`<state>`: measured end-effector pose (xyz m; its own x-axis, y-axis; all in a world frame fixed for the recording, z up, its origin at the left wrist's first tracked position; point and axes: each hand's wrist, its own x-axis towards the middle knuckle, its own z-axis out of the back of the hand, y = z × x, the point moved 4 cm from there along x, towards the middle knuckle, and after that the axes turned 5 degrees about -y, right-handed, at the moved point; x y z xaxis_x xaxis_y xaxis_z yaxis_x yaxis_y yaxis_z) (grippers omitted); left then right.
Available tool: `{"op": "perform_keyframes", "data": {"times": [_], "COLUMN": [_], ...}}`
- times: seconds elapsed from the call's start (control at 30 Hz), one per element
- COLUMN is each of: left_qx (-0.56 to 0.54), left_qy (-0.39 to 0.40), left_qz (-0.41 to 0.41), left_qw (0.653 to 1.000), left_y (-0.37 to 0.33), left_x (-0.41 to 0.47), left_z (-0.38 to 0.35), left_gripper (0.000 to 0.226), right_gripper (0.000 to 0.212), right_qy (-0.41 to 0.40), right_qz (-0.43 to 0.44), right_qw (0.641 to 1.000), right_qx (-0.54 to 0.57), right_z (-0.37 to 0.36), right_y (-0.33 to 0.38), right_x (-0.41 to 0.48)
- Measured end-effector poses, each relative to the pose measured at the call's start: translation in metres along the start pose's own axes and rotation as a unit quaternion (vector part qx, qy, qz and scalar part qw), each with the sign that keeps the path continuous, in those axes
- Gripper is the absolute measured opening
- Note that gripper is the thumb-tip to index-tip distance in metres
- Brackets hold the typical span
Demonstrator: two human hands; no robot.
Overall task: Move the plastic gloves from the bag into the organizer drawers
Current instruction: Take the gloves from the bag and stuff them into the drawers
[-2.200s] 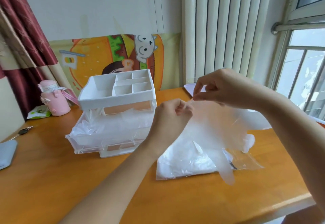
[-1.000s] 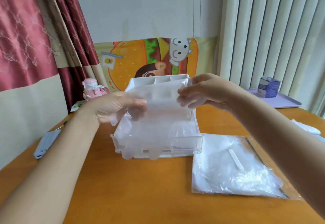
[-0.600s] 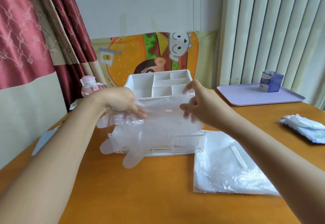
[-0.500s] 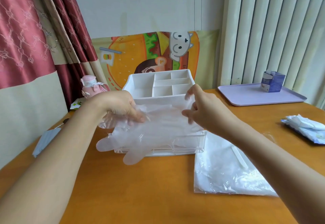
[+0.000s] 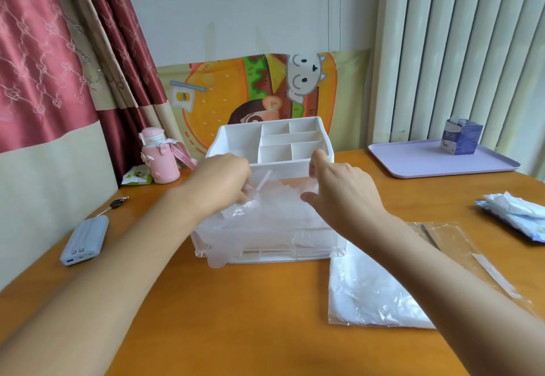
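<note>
A white organizer (image 5: pixel 267 139) with a divided top tray stands mid-table, its clear drawer (image 5: pixel 318 246) pulled out toward me. A thin translucent plastic glove (image 5: pixel 265 213) lies across the open drawer, with one finger drooping over the front left corner. My left hand (image 5: pixel 224 181) pinches the glove's left edge above the drawer. My right hand (image 5: pixel 339 190) holds its right edge by the organizer's front. The clear bag (image 5: pixel 371 293) with more gloves lies flat to the right of the drawer, partly under my right forearm.
A pink bottle (image 5: pixel 157 156), a green packet, keys (image 5: pixel 115 206) and a grey power bank (image 5: pixel 85 240) sit at the left. A lilac tray (image 5: pixel 427 159) with a blue carton (image 5: pixel 461 136) is at the back right. A wipes pack (image 5: pixel 519 216) lies at the right edge.
Both hands have lowered the glove from in front of the organizer into the open drawer. The dangling fingers now mostly rest inside, and only one hangs over the front.
</note>
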<state>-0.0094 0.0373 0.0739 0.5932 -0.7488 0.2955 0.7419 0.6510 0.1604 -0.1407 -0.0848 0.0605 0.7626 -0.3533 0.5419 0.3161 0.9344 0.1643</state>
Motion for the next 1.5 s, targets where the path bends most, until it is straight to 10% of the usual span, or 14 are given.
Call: {"op": "perform_keyframes", "data": {"times": [0.17,0.47,0.87,1.0,1.2,1.5], "left_qx": [0.089,0.094,-0.054,-0.178,-0.156,-0.210], "left_qy": [-0.016,-0.021,-0.206,-0.055,0.169,0.254], "left_qz": [-0.043,-0.017,0.025,-0.005,0.021,0.052], "left_qw": [0.995,0.995,0.977,0.982,0.973,0.943], "left_y": [-0.012,-0.012,0.000,-0.012,-0.003,-0.015], "left_x": [0.000,-0.004,-0.037,-0.037,-0.023,-0.014], "left_z": [-0.004,-0.004,0.038,0.023,-0.012,-0.028], "left_gripper": [0.036,0.038,0.028,0.016,0.054,0.080], "right_gripper": [0.031,0.045,0.064,0.074,0.097,0.109], "right_qy": [-0.114,0.280,0.378,0.390,0.436,0.457], "right_qz": [0.095,0.147,0.214,0.215,0.191,0.191], "right_qw": [0.987,0.946,0.896,0.892,0.876,0.864], "right_qx": [0.052,0.068,-0.091,-0.079,-0.082,-0.092], "right_z": [0.018,-0.016,-0.040,-0.044,-0.041,-0.048], "right_y": [0.005,0.024,0.032,0.031,0.024,0.023], "right_x": [-0.001,0.000,0.020,0.027,0.035,0.042]}}
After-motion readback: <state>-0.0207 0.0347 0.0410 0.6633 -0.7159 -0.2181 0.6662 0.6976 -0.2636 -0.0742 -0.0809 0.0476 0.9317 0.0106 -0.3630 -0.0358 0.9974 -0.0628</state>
